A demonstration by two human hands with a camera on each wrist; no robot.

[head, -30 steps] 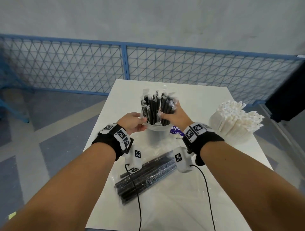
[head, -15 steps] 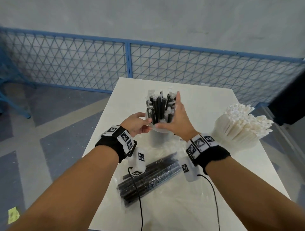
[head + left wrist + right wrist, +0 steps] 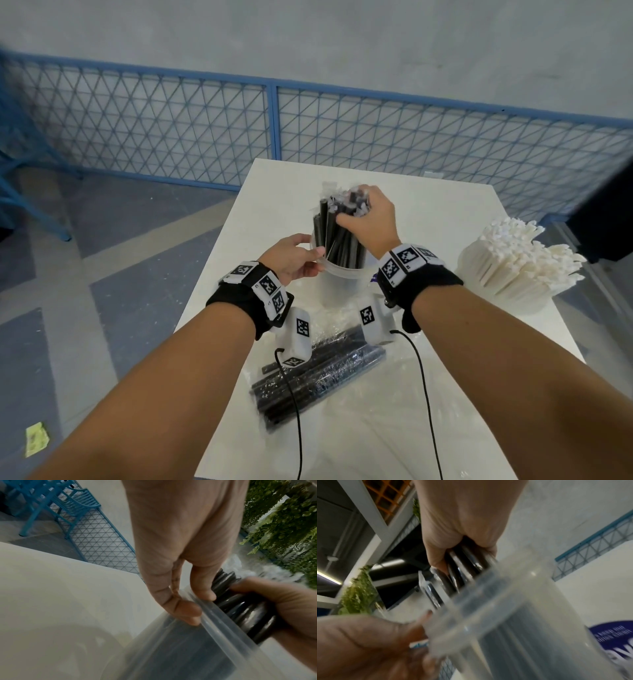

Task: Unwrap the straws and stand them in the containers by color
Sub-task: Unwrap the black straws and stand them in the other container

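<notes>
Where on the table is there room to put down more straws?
Bare table lies behind the clear container, toward the fence, and at the near right. The front middle is crowded with the wrapped black straws and loose plastic; white straws fill the right edge.

The left hand (image 3: 180,555) is pinching the clear tub's (image 3: 197,642) rim, while the right hand (image 3: 295,609) is gripping black straws (image 3: 243,609) above the white worktop (image 3: 60,595).

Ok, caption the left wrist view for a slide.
Left hand pinches the clear container's rim while the right hand grips the black straws.
</notes>
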